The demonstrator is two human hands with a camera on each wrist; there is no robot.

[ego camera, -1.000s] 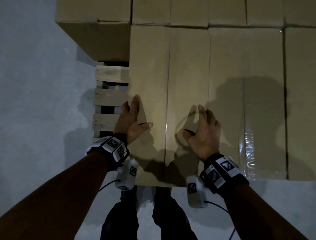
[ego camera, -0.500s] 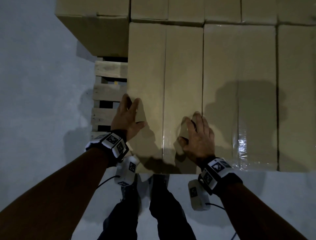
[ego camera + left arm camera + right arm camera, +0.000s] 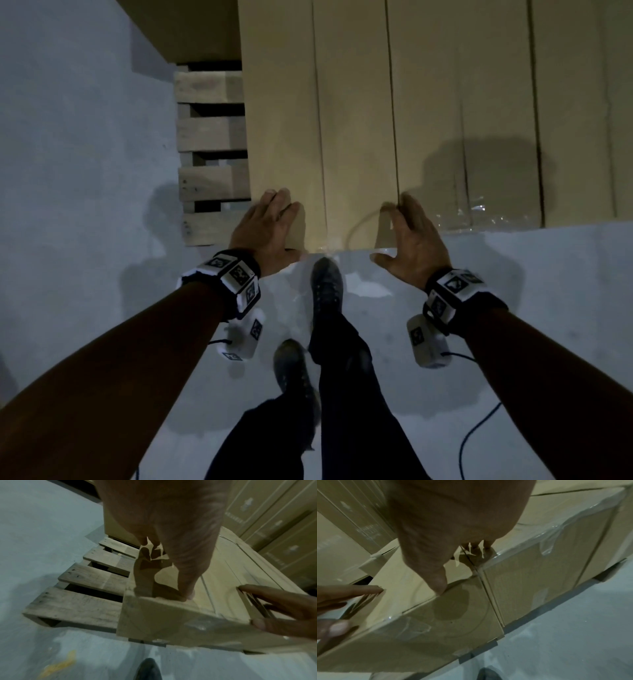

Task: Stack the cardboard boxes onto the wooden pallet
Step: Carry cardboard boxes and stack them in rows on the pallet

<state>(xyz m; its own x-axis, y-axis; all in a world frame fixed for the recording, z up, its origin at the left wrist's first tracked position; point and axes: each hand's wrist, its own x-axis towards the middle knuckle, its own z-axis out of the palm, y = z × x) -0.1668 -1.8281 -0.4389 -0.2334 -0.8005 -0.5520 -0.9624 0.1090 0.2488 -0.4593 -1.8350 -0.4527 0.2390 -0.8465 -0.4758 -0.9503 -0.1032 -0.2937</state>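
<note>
A long cardboard box [image 3: 352,120] lies on the wooden pallet [image 3: 210,133], leftmost in a row of boxes. My left hand [image 3: 274,226] rests flat on its near left corner with straight fingers. At the near right corner my right hand [image 3: 400,233] touches the top by the seam with the neighbouring box [image 3: 462,102], thumb hanging past the near edge. In the left wrist view the left hand [image 3: 171,561] rests on the box [image 3: 171,622] beside bare pallet slats [image 3: 77,604]. In the right wrist view the thumb of the right hand [image 3: 453,563] meets the box's [image 3: 436,635] top edge.
A taller box [image 3: 191,31] stands on the pallet at the back left. Several stacked cartons [image 3: 274,520] rise behind the row. Grey floor [image 3: 75,171] lies left of and in front of the pallet. My shoes [image 3: 327,284] stand by the box's near face; a blue cable [image 3: 479,428] trails right.
Both hands have slid back along the box top, from its middle to its near edge. The view has drawn back, so my legs and shoes now show.
</note>
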